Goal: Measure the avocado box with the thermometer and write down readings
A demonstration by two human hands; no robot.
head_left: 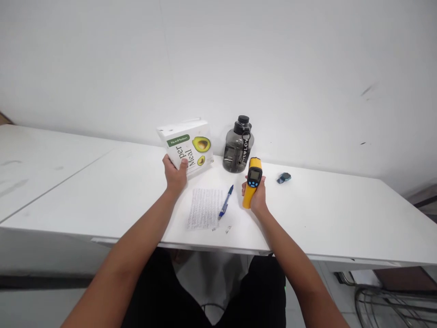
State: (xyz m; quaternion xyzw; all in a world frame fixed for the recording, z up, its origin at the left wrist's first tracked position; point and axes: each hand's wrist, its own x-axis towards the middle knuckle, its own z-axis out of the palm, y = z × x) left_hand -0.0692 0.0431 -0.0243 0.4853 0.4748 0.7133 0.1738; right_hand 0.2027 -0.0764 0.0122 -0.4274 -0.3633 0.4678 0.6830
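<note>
Both hands gripping things at the white surface [324, 214]

The left hand [175, 175] closes on the tilted meal box [187, 146]; the right hand [256, 195] clasps the yellow thermometer gun [252, 180] (display facing up), not aimed at the box yet. Paper [204, 208] and pen [226, 201] lie between, untouched.

A white bench [341, 214] runs along the wall. On it lie a printed sheet [204, 208], a blue pen [226, 202] just beside it, a dark water jug [238, 146] and a small blue gadget [283, 178].
</note>
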